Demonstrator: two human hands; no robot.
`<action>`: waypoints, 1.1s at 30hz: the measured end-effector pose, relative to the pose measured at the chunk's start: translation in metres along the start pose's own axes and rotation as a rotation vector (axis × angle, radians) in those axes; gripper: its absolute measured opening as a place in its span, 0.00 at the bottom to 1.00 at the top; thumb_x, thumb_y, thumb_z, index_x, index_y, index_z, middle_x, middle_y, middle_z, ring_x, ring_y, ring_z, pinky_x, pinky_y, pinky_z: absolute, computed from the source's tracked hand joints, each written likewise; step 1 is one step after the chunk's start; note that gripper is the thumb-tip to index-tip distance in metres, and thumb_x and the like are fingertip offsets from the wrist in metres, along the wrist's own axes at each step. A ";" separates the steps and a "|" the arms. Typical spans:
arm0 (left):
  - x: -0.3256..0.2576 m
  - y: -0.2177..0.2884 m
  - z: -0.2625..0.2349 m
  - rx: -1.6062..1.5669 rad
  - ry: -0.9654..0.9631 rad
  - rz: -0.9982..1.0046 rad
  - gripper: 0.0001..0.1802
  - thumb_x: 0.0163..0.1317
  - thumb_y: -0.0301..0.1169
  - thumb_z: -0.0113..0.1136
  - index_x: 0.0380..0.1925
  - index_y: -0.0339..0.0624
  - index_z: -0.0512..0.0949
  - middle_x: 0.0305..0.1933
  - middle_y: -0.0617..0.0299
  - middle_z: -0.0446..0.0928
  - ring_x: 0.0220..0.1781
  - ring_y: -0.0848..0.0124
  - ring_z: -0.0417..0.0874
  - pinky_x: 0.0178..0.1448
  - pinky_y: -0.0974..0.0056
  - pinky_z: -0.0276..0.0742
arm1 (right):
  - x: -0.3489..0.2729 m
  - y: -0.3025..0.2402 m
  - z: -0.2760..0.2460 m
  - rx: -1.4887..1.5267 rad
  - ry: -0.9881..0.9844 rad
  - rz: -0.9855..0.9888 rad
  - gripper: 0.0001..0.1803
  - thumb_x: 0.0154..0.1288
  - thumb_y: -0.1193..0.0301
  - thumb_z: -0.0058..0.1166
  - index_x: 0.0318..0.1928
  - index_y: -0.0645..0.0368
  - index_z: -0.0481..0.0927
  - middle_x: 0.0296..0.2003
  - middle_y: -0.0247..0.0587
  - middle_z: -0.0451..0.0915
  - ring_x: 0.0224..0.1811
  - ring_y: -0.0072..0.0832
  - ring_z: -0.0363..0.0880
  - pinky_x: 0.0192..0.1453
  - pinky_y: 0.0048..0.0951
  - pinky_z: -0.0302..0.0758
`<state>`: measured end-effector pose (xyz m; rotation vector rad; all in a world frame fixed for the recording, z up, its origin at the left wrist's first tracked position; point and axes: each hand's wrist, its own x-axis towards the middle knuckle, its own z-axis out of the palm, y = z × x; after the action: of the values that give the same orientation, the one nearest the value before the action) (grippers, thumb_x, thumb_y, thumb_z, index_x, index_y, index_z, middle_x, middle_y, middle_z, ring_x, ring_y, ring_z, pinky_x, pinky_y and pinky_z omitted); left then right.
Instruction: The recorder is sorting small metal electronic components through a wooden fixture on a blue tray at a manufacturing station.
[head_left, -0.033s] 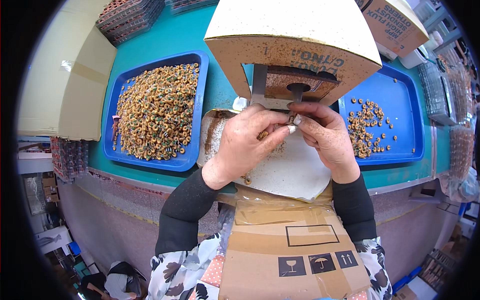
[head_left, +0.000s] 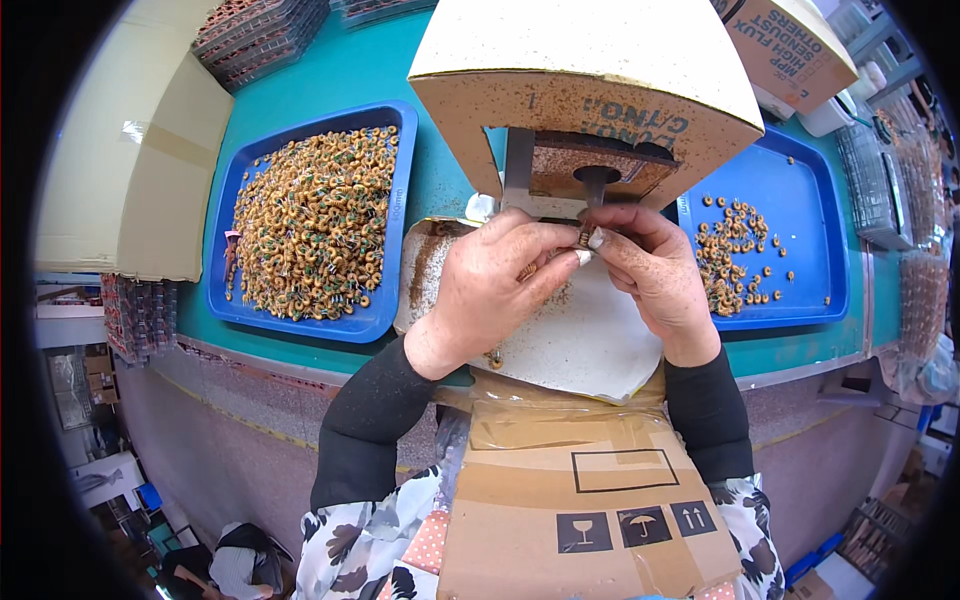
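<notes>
A small copper-wound toroid coil (head_left: pixel 585 237) is pinched at the fingertips of both my hands, just below a dark spindle or nozzle (head_left: pixel 594 181) in the carton's opening. My left hand (head_left: pixel 480 285) comes from the left, thumb and forefinger closed on the coil. Another ring coil (head_left: pixel 527 271) shows between its fingers and palm. My right hand (head_left: pixel 660 280) closes thumb and fingers on the coil's other side. White wraps cover the thumb tips. Beneath the hands is a white sheet (head_left: pixel 600 345) sprinkled with brown flecks, with a loose coil (head_left: pixel 495 359) near its front edge.
A cut-open carton (head_left: pixel 590 50) hoods the spindle. The left blue tray (head_left: pixel 395 240) is heaped with coils; the right blue tray (head_left: pixel 815 210) has fewer. A taped cardboard box (head_left: pixel 590 480) sits against me. Stacked clear trays (head_left: pixel 265 40) stand far left.
</notes>
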<state>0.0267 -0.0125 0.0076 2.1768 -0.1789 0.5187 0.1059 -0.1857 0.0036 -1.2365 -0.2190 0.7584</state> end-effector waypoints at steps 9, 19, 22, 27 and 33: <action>0.000 0.006 0.002 -0.035 0.111 0.098 0.10 0.50 0.22 0.68 0.34 0.39 0.82 0.24 0.64 0.74 0.23 0.76 0.72 0.26 0.70 0.68 | -0.001 -0.007 -0.002 0.021 -0.033 0.023 0.12 0.62 0.72 0.58 0.46 0.63 0.78 0.30 0.28 0.75 0.22 0.09 0.59 0.22 0.13 0.52; 0.007 0.015 0.005 -0.120 0.117 -0.003 0.07 0.53 0.22 0.65 0.33 0.36 0.81 0.24 0.63 0.74 0.25 0.75 0.72 0.29 0.71 0.67 | 0.003 -0.010 -0.004 0.159 -0.069 0.038 0.12 0.61 0.72 0.59 0.44 0.62 0.77 0.29 0.29 0.76 0.19 0.07 0.58 0.20 0.12 0.52; 0.008 0.015 0.004 -0.098 0.115 0.005 0.06 0.53 0.23 0.64 0.33 0.36 0.81 0.24 0.63 0.75 0.25 0.75 0.73 0.30 0.70 0.68 | 0.004 -0.007 -0.005 0.196 -0.069 0.038 0.11 0.61 0.72 0.59 0.43 0.62 0.77 0.29 0.29 0.76 0.18 0.07 0.57 0.19 0.12 0.51; 0.012 0.016 0.001 -0.108 0.093 -0.007 0.05 0.54 0.24 0.64 0.32 0.36 0.81 0.25 0.63 0.75 0.26 0.75 0.73 0.30 0.70 0.69 | 0.005 -0.005 -0.003 0.211 -0.042 0.030 0.11 0.61 0.72 0.59 0.43 0.62 0.76 0.28 0.28 0.75 0.18 0.08 0.57 0.19 0.12 0.52; 0.017 0.012 -0.004 -0.080 0.038 -0.006 0.05 0.55 0.25 0.64 0.32 0.36 0.80 0.25 0.63 0.75 0.27 0.76 0.74 0.31 0.70 0.70 | 0.004 -0.003 0.003 0.260 0.000 -0.005 0.11 0.62 0.72 0.58 0.43 0.61 0.76 0.29 0.28 0.76 0.17 0.08 0.57 0.19 0.12 0.52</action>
<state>0.0376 -0.0162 0.0261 2.0879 -0.1699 0.5401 0.1082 -0.1812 0.0062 -0.9889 -0.1189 0.7575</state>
